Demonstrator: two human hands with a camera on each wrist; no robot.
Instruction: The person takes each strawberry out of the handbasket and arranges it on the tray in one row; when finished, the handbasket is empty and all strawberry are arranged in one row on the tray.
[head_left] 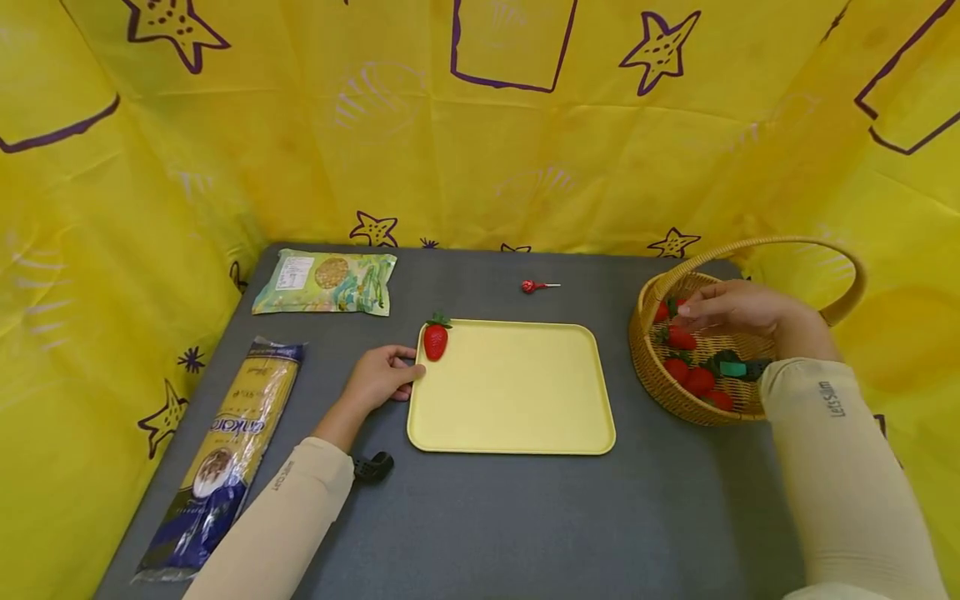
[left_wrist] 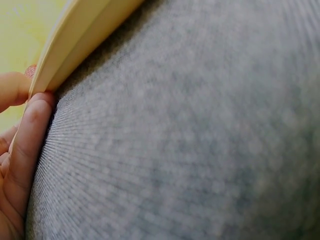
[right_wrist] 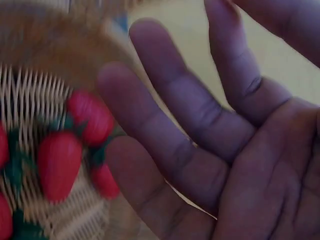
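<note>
A pale yellow tray (head_left: 517, 392) lies in the middle of the table, and one red strawberry (head_left: 435, 342) with green leaves sits in its upper left corner. My left hand (head_left: 378, 375) pinches the tray's left edge; in the left wrist view the thumb and a finger (left_wrist: 30, 135) are on either side of the tray rim (left_wrist: 82, 37). Over the wicker basket (head_left: 643, 358) at the right hovers my right hand (head_left: 738, 307). Its fingers are spread and slightly bent, with nothing held in the right wrist view. Several strawberries (right_wrist: 60, 165) lie inside the basket below.
A red lollipop (head_left: 529, 286) lies behind the tray. At the back left is a green food packet (head_left: 330, 282), and a long pasta packet (head_left: 232, 450) lies along the left side. The basket's handle (head_left: 780, 242) arches above the right hand. Yellow cloth (head_left: 450, 167) hangs around the table.
</note>
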